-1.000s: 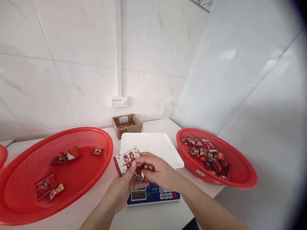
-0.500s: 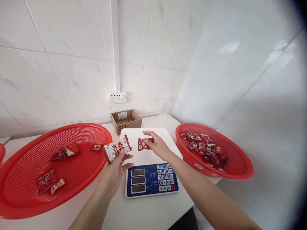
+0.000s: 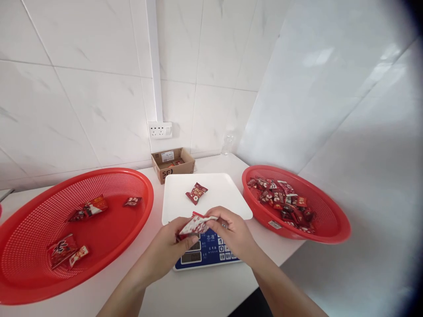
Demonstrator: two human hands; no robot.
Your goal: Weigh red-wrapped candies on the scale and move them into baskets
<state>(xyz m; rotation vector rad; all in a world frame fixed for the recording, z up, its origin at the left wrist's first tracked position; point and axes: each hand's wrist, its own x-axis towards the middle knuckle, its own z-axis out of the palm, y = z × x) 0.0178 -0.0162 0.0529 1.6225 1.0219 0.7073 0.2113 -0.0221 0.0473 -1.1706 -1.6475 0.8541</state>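
Observation:
Between my two hands, over the front of the scale, is a white and red printed snack packet [image 3: 195, 225], tilted so its face is foreshortened. My left hand [image 3: 172, 244] grips its left end. The fingers of my right hand [image 3: 228, 229] pinch its right end. Behind them a small dark red snack packet [image 3: 197, 193] lies alone on the white pan of the digital scale [image 3: 175, 193]. My hands and the held packet cover part of the scale's blue panel, its displays and its keys.
A wide red plastic basket [image 3: 132, 240] on the left holds several loose packets. Another red basket [image 3: 261, 220], on the right, contains a heap of small red packets. Behind the scale, an open cardboard box [image 3: 178, 169] stands by the wall, below a power socket [image 3: 160, 130].
My right hand has let go of the dark red packet, leaving it on the pan, and has come back to the white and red packet. My left hand has moved right and tilted that packet.

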